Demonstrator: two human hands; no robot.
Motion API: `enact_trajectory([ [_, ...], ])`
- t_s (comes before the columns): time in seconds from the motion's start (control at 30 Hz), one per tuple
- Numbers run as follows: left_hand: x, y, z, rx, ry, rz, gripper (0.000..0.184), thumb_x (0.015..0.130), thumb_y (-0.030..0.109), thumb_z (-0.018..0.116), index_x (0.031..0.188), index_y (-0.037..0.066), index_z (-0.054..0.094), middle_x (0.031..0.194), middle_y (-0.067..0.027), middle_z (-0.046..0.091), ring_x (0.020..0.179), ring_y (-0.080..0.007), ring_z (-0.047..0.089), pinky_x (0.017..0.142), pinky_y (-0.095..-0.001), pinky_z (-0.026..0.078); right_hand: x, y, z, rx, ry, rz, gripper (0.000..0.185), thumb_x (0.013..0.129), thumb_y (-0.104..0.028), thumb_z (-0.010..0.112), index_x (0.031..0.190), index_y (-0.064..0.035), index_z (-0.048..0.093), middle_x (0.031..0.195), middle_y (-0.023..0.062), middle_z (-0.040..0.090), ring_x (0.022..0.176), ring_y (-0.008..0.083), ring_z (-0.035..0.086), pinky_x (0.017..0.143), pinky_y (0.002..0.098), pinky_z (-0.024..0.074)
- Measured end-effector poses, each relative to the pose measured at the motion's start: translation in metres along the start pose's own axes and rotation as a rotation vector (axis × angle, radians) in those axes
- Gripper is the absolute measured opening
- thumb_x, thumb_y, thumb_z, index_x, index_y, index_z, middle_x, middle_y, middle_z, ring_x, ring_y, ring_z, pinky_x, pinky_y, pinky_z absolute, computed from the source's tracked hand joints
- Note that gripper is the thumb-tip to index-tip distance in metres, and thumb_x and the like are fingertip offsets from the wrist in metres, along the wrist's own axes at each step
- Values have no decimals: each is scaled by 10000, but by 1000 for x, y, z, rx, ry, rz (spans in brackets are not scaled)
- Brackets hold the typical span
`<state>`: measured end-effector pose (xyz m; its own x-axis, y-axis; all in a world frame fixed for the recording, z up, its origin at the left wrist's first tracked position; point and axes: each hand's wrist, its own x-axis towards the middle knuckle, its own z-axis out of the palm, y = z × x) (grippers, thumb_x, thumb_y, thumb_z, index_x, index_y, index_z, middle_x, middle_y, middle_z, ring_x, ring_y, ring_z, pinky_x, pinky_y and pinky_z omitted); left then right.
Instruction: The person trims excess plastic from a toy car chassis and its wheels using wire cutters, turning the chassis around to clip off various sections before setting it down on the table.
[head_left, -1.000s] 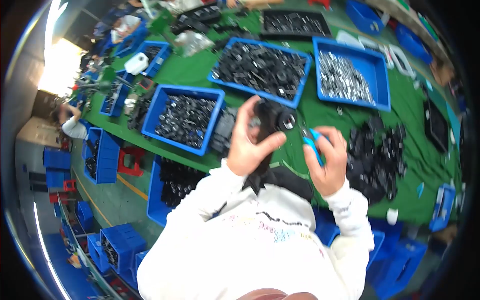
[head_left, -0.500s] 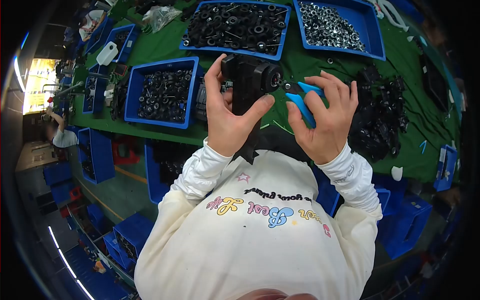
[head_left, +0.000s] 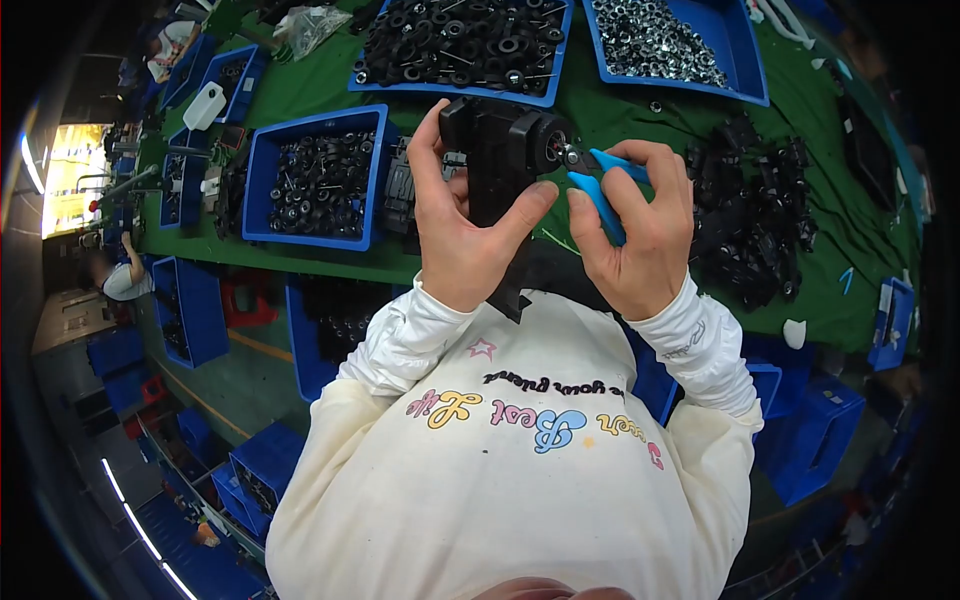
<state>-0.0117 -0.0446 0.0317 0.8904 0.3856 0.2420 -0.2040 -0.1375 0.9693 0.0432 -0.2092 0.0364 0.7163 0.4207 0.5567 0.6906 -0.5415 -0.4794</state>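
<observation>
My left hand [head_left: 462, 230] is wrapped round a black toy car chassis [head_left: 492, 165], tilted up in front of my chest. A black wheel [head_left: 541, 143] sits on the chassis's right side, just above my left thumb. In my right hand [head_left: 643, 225] is a pair of blue-handled pliers [head_left: 603, 198], the fingers closed round both handles. The dark jaws of the pliers reach the wheel's hub; whether they grip anything there is too small to make out. The far side of the chassis is hidden.
Blue bins on the green cloth [head_left: 610, 122] hold black wheels and axles [head_left: 455, 45], shiny metal-coloured rings [head_left: 660, 45] and small wheels [head_left: 320, 185]. Black chassis parts [head_left: 750, 215] lie heaped at the right. Another person [head_left: 125, 275] is at the far left.
The fingers of my right hand have drawn in closer round the handles, and the pliers' jaws have moved slightly left against the wheel's hub. My left hand keeps its hold on the chassis.
</observation>
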Motion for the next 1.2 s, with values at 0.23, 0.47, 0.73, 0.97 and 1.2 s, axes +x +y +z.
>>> enact_trajectory([
  [0.23, -3, 3, 4, 60, 16, 74, 920, 772, 55, 820, 1453, -7, 204, 1240, -162, 527, 936, -218, 697, 765, -272, 577, 2, 11, 1, -58, 78, -85, 373, 814, -346, 757, 909, -20, 604, 1007, 131, 556, 813, 294, 559, 649, 394, 436],
  [0.47, -7, 4, 13, 32, 50, 121, 935, 767, 26, 813, 1456, -5, 182, 1219, -157, 540, 937, -226, 697, 774, -283, 578, 9, 16, -9, -135, 38, -183, 511, 850, -460, 722, 1019, 10, 614, 899, 125, 570, 784, 292, 569, 627, 377, 454],
  [0.73, -10, 0, 17, 18, 67, 159, 943, 761, 15, 817, 1456, -4, 179, 1227, -157, 528, 973, -232, 683, 792, -292, 579, 14, 22, -18, -164, 51, -274, 471, 841, -431, 734, 948, 18, 639, 776, 97, 560, 683, 265, 562, 575, 365, 455],
  [0.97, -12, -2, 18, 34, 60, 126, 950, 749, 24, 826, 1454, -6, 191, 1238, -162, 507, 974, -238, 680, 794, -295, 585, 13, 21, -28, -153, -73, -230, 431, 821, -323, 782, 964, 57, 639, 806, 135, 599, 690, 294, 597, 584, 369, 499],
  [1.2, -11, -10, 18, 69, 68, 111, 949, 729, 35, 842, 1447, -18, 223, 1251, -164, 468, 995, -245, 667, 806, -309, 593, 9, 29, -20, -131, -37, -227, 417, 845, -411, 743, 845, -9, 630, 671, 76, 529, 567, 248, 544, 473, 357, 441],
])
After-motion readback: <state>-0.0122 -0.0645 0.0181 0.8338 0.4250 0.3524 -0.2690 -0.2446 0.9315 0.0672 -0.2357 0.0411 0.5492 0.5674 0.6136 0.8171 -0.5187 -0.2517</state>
